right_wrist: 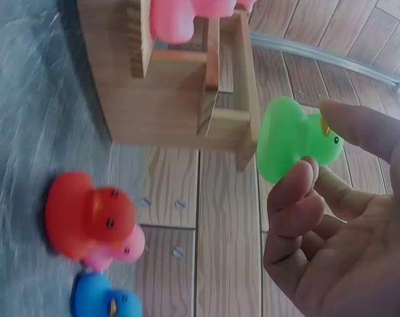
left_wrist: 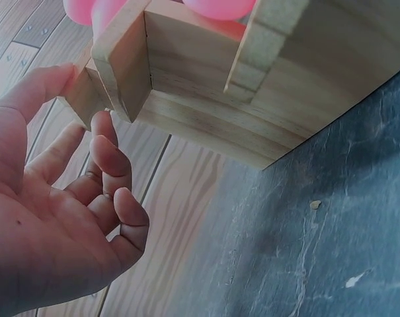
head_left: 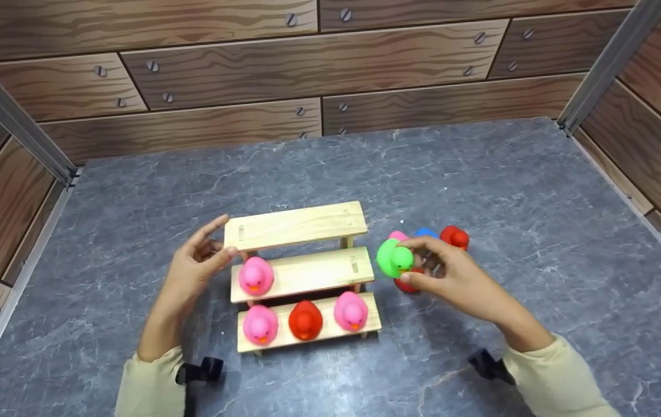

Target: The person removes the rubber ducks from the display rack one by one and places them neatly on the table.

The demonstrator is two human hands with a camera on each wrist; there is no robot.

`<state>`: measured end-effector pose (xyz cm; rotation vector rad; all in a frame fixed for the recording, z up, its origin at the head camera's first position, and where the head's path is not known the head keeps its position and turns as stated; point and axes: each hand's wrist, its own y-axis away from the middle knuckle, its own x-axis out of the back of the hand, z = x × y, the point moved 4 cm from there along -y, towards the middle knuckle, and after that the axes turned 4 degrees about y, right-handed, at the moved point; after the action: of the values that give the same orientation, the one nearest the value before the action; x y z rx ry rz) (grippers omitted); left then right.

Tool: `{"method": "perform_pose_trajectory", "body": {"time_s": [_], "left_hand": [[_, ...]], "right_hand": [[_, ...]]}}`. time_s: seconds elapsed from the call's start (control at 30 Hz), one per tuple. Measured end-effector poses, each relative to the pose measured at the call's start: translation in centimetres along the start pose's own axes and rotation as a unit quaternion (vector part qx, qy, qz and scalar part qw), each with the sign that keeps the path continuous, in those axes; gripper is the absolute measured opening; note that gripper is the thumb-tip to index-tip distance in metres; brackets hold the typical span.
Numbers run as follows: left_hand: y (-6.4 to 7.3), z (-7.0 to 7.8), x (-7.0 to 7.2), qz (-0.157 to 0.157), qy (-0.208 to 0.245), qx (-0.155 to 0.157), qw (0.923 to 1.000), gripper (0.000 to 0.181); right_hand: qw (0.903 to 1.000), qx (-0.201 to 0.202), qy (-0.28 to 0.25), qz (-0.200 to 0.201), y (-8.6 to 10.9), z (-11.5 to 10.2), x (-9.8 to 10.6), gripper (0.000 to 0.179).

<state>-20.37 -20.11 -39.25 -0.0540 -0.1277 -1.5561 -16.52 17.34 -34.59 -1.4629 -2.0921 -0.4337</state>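
Observation:
A small three-tier wooden stand [head_left: 298,227] is upright on the table. My left hand [head_left: 191,269] pinches the left end of its top tier between thumb and index finger; the other fingers curl loosely below, as the left wrist view shows. A green rubber duck [head_left: 391,259] is pinched between the thumb and fingers of my right hand [head_left: 452,278], in the air just right of the middle tier. One pink duck [head_left: 256,276] sits at the left of the middle tier. The bottom tier bears a pink duck [head_left: 260,325], a red duck [head_left: 305,320] and another pink duck [head_left: 351,311].
Right of the stand, partly behind my right hand, more ducks are on the table: a red one [head_left: 455,237], a blue one [right_wrist: 97,297], a pink one [right_wrist: 114,254] and a nearer red one [right_wrist: 71,214]. Wood-patterned walls [head_left: 307,63] enclose the grey marbled tabletop [head_left: 510,191].

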Motion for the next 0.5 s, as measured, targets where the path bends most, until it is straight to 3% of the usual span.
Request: {"method": "perform_pose_trajectory", "body": {"time_s": [0.5], "left_hand": [[0.0, 0.0, 0.0, -0.008, 0.004, -0.005, 0.9999, 0.056]], "right_hand": [[0.9983, -0.047, 0.033, 0.002, 2.0, 2.5, 2.9, 0.043]]}}
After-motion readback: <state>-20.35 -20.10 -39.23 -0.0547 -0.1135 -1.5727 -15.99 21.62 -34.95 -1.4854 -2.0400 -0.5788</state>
